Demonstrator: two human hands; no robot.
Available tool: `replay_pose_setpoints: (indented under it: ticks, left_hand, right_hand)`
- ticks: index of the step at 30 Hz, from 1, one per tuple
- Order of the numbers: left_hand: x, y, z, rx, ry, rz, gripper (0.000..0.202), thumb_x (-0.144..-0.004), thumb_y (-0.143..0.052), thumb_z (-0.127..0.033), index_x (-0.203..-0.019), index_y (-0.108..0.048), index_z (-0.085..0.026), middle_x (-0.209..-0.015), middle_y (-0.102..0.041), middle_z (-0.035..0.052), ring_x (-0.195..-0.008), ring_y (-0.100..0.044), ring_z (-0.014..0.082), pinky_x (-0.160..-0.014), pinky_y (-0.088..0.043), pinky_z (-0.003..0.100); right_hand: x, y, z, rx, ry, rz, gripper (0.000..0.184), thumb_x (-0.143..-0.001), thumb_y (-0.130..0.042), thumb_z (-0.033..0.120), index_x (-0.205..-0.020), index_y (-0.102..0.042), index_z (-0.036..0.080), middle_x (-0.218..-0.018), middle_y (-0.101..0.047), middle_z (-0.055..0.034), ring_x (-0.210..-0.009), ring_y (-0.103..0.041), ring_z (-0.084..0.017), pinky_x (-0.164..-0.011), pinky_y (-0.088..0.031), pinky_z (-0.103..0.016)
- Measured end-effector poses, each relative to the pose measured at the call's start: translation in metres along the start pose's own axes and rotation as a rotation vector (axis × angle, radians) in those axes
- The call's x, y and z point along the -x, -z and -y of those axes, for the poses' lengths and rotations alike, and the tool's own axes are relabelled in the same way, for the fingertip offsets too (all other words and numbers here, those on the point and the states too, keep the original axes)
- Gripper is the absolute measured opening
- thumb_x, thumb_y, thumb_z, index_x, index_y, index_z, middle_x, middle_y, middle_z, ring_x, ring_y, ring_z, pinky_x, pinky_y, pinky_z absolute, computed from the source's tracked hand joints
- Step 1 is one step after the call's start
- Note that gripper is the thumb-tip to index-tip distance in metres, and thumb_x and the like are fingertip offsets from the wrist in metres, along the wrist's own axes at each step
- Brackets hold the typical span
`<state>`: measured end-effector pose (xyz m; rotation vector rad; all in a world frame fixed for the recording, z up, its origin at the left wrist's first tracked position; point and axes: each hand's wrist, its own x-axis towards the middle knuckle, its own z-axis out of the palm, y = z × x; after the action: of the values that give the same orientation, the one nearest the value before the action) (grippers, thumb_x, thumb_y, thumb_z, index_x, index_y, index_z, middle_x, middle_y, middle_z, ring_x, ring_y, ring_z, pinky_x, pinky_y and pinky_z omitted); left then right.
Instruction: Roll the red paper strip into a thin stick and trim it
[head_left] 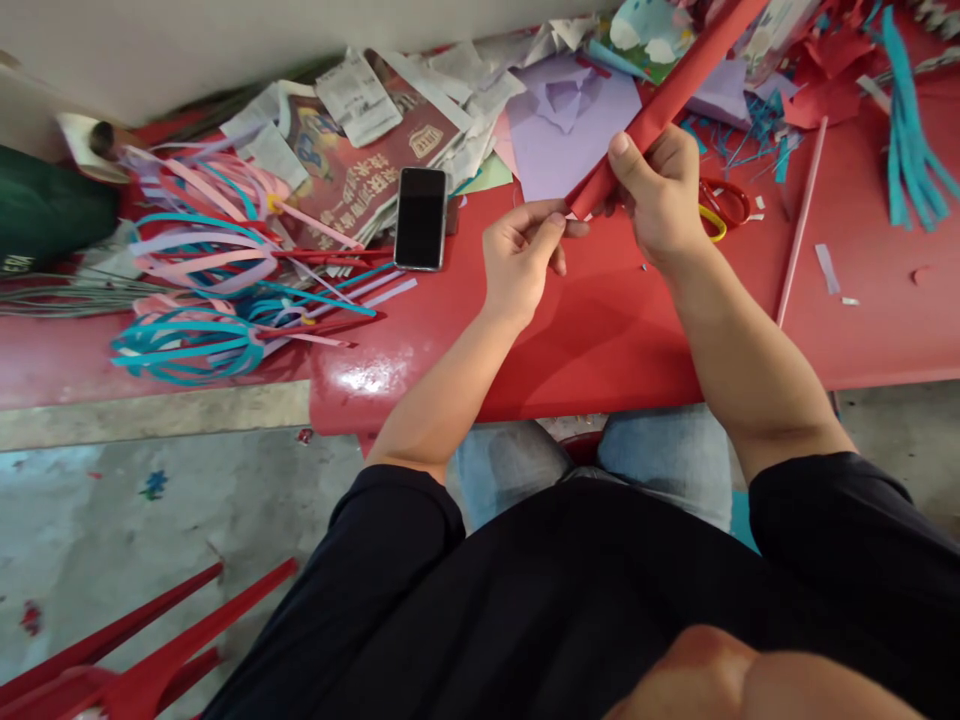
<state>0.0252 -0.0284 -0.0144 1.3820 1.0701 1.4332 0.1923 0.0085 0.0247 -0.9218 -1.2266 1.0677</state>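
Observation:
A long red paper roll (686, 78) slants from the top edge down toward the middle of the red table. My right hand (661, 190) is wrapped round it near its lower end, thumb on top. At that lower end my left hand (525, 245) pinches the paper's tip between thumb and fingers. A small pale bit shows at the pinch, too small to make out. Behind the roll lies a sheet of purple paper (540, 150). Scissors with red and yellow handles (726, 208) lie just right of my right hand, partly hidden by it.
A phone (420, 220) lies left of my left hand. Paper-strip lanterns (199, 345) in blue, pink and purple pile up at the left, by newspapers (360, 150). A thin pink stick (802, 225) and a teal paper fringe (911, 140) are at the right. A red stool (142, 660) stands lower left.

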Motion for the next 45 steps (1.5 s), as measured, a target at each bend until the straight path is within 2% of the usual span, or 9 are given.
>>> replay_pose_setpoints:
  ticks: [6, 11, 15, 21, 25, 32, 36, 40, 45]
  left_hand:
    - [0.002, 0.002, -0.003, 0.018, -0.039, 0.001, 0.022, -0.111, -0.068, -0.036, -0.095, -0.077, -0.025, -0.078, -0.073, -0.0014, -0.047, -0.048, 0.0073, -0.051, -0.045, 0.025]
    - [0.007, 0.002, -0.012, 0.143, -0.02, 0.063, 0.033, -0.107, -0.059, -0.011, -0.078, -0.072, -0.022, -0.066, -0.067, -0.0023, -0.047, -0.043, 0.0073, -0.052, -0.039, 0.025]
    - [0.009, 0.002, -0.024, 0.151, 0.024, 0.056, 0.038, -0.098, -0.052, 0.001, -0.071, -0.067, -0.021, -0.062, -0.063, -0.0023, -0.049, -0.043, 0.0075, -0.054, -0.039, 0.024]
    - [0.008, 0.003, -0.029, 0.035, 0.12, -0.001, 0.039, -0.097, -0.046, -0.002, -0.064, -0.057, -0.02, -0.06, -0.054, -0.0005, -0.051, -0.05, 0.0085, -0.054, -0.042, 0.023]
    - [0.008, 0.005, -0.024, 0.015, 0.137, 0.005, 0.04, -0.105, -0.048, -0.009, -0.068, -0.056, -0.02, -0.064, -0.053, -0.0008, -0.055, -0.058, 0.0093, -0.054, -0.043, 0.023]
    - [0.01, 0.005, -0.021, 0.055, 0.079, 0.028, 0.033, -0.111, -0.055, -0.019, -0.081, -0.07, -0.021, -0.074, -0.064, -0.0009, -0.059, -0.061, 0.0082, -0.06, -0.052, 0.024]
    - [0.01, 0.004, -0.022, 0.025, 0.101, 0.006, 0.028, -0.109, -0.06, -0.016, -0.086, -0.075, -0.023, -0.076, -0.065, -0.0012, -0.062, -0.062, 0.0093, -0.061, -0.052, 0.024]
    - [0.008, 0.002, -0.022, 0.022, 0.098, -0.002, 0.029, -0.108, -0.063, -0.011, -0.086, -0.077, -0.024, -0.069, -0.058, -0.0027, -0.058, -0.057, 0.0093, -0.058, -0.047, 0.026]
    - [0.006, 0.001, -0.017, 0.171, 0.009, 0.033, 0.034, -0.103, -0.062, -0.004, -0.079, -0.075, -0.023, -0.064, -0.053, -0.003, -0.053, -0.049, 0.0072, -0.056, -0.045, 0.023]
  right_hand:
    - [0.004, -0.005, 0.008, -0.054, -0.007, -0.021, 0.037, -0.086, -0.078, 0.063, -0.076, -0.06, 0.033, -0.068, -0.067, -0.0008, -0.055, -0.061, -0.024, -0.054, -0.052, -0.043]
    - [0.007, -0.006, 0.014, -0.137, 0.035, 0.045, 0.032, -0.084, -0.081, 0.043, -0.063, -0.06, 0.031, -0.061, -0.056, -0.0014, -0.049, -0.05, -0.021, -0.045, -0.04, -0.039]
    - [0.01, -0.006, 0.018, -0.147, 0.04, 0.103, 0.039, -0.082, -0.082, 0.043, -0.057, -0.055, 0.031, -0.056, -0.051, -0.001, -0.047, -0.044, -0.02, -0.042, -0.036, -0.039]
    - [0.014, -0.009, 0.021, -0.048, -0.01, 0.121, 0.052, -0.081, -0.084, 0.062, -0.057, -0.051, 0.03, -0.057, -0.05, -0.0021, -0.05, -0.042, -0.02, -0.044, -0.039, -0.039]
    - [0.014, -0.01, 0.02, -0.086, -0.014, 0.091, 0.052, -0.08, -0.085, 0.06, -0.055, -0.05, 0.03, -0.055, -0.049, -0.002, -0.049, -0.039, -0.019, -0.045, -0.036, -0.04]
    - [0.014, -0.008, 0.022, -0.047, -0.108, 0.087, 0.046, -0.079, -0.083, 0.056, -0.058, -0.05, 0.032, -0.06, -0.055, -0.0022, -0.052, -0.048, -0.022, -0.05, -0.045, -0.042]
    - [0.014, -0.009, 0.02, -0.109, -0.053, 0.106, 0.037, -0.081, -0.08, 0.045, -0.056, -0.056, 0.032, -0.057, -0.054, -0.0011, -0.048, -0.048, -0.022, -0.046, -0.041, -0.041]
    - [0.013, -0.009, 0.017, -0.105, -0.023, 0.128, 0.039, -0.083, -0.083, 0.047, -0.057, -0.058, 0.032, -0.056, -0.055, -0.0014, -0.048, -0.047, -0.022, -0.044, -0.04, -0.041]
    - [0.013, -0.007, 0.018, -0.059, -0.058, 0.131, 0.045, -0.082, -0.085, 0.058, -0.059, -0.056, 0.031, -0.058, -0.059, -0.0023, -0.051, -0.048, -0.021, -0.047, -0.044, -0.041]
